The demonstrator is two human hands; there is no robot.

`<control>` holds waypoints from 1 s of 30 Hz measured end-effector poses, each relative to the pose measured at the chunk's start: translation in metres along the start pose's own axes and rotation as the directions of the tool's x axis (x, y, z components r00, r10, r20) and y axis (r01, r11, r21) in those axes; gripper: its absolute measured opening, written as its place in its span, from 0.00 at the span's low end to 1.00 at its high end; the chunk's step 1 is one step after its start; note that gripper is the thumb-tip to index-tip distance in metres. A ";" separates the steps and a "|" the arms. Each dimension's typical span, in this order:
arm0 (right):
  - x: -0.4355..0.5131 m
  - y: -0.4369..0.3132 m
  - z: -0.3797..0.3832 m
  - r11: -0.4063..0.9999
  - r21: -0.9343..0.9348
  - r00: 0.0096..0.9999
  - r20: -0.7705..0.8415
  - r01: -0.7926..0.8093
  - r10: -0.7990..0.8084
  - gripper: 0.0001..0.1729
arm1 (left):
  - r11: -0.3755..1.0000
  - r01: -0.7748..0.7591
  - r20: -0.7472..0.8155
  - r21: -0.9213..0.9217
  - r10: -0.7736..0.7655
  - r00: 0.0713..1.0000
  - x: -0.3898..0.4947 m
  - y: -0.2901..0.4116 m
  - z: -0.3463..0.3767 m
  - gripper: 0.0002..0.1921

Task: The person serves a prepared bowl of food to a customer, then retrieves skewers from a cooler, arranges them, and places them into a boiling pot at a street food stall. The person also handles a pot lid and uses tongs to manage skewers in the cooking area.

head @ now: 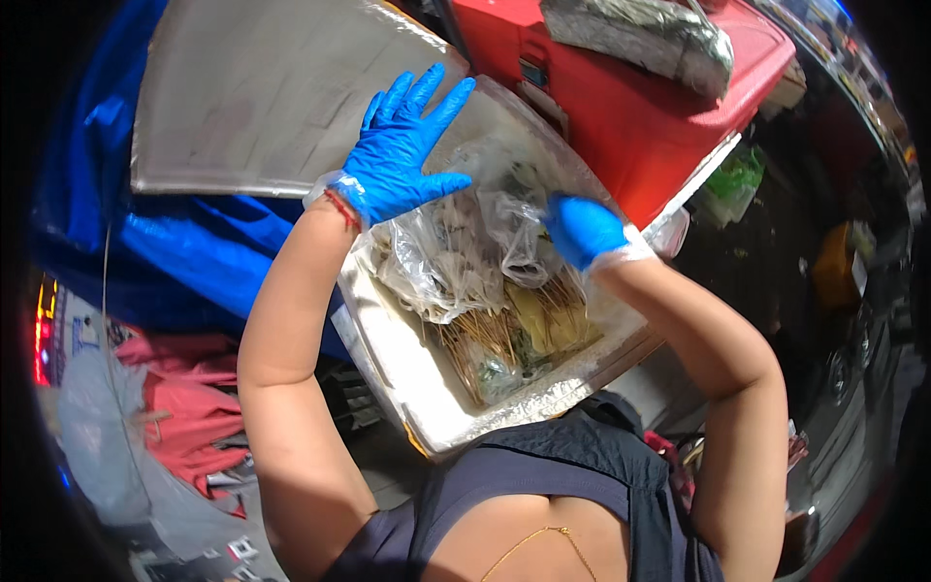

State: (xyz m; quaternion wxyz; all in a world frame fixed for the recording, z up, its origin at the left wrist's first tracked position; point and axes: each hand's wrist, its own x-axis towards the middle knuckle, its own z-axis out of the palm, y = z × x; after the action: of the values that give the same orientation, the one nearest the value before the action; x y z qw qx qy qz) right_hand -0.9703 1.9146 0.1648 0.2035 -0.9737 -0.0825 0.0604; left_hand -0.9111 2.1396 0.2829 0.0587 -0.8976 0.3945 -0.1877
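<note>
Both my hands wear blue disposable gloves. With its fingers spread and nothing in them, my left hand (407,153) is over the upper left part of a white foam box (378,327). My right hand (585,229) is at the box's right side, beside a clear plastic bag (524,247); it is blurred and its fingertips are hidden, so its hold cannot be told. Inside the box lie bundles of thin wooden skewers (480,338), partly covered by another clear plastic bag (436,276). A yellowish piece (542,316) lies among the sticks.
A large greyish foam lid (276,94) leans over a blue tarpaulin (196,247) at upper left. Behind the box stands a red cooler (625,138) with a foil-wrapped block (644,44) on top. Red cloth (193,422) and a pale plastic bag (105,436) are at lower left.
</note>
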 end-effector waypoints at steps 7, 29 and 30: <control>0.024 -0.063 -0.056 0.725 0.547 0.866 -0.480 0.419 -0.140 0.12 | 0.550 0.184 0.193 -0.815 -0.041 0.980 -0.001 0.020 0.032 0.43; -0.042 -0.062 0.058 0.880 0.459 0.778 0.507 0.122 -0.372 0.37 | 0.342 0.405 0.263 -0.848 -0.392 0.881 -0.083 -0.043 0.030 0.19; -0.045 -0.063 0.063 0.849 0.491 0.806 0.414 0.194 -0.423 0.26 | 0.278 0.293 0.183 -0.915 -0.360 0.915 -0.077 -0.031 0.031 0.21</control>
State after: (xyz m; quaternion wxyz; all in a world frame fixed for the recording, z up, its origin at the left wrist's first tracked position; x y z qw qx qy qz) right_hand -1.0329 1.9876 0.1371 0.3888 -0.8267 -0.2791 0.2958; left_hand -0.9252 2.2154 0.2399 -0.5106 -0.8250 0.2396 0.0345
